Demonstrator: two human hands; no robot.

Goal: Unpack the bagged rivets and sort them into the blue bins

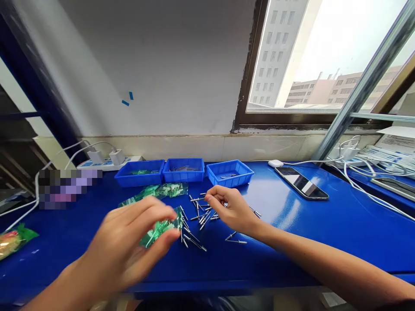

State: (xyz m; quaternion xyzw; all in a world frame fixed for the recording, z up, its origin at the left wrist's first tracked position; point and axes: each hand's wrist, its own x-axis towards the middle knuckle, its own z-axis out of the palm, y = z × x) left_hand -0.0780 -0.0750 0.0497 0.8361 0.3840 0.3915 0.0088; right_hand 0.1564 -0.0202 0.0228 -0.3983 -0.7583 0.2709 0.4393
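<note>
My left hand [129,242], slightly blurred, curves its thumb and fingers around a small see-through green plastic bag [158,229]. Its palm side is hidden from me. To the right, my right hand [231,207] is closed in a pinch, with a silvery blind rivet [197,199] sticking out leftward from the fingertips. Below and between the hands lies a loose scatter of blind rivets [204,220] on the blue table [275,263]. More green bags [171,189] lie flat behind my left hand.
Three blue bins stand along the back: a left bin [139,179], a middle bin [183,176] and a right bin [230,179] with a few rivets inside. A phone [301,182] lies at right near white cables [363,190]. A power strip [110,163] sits back left.
</note>
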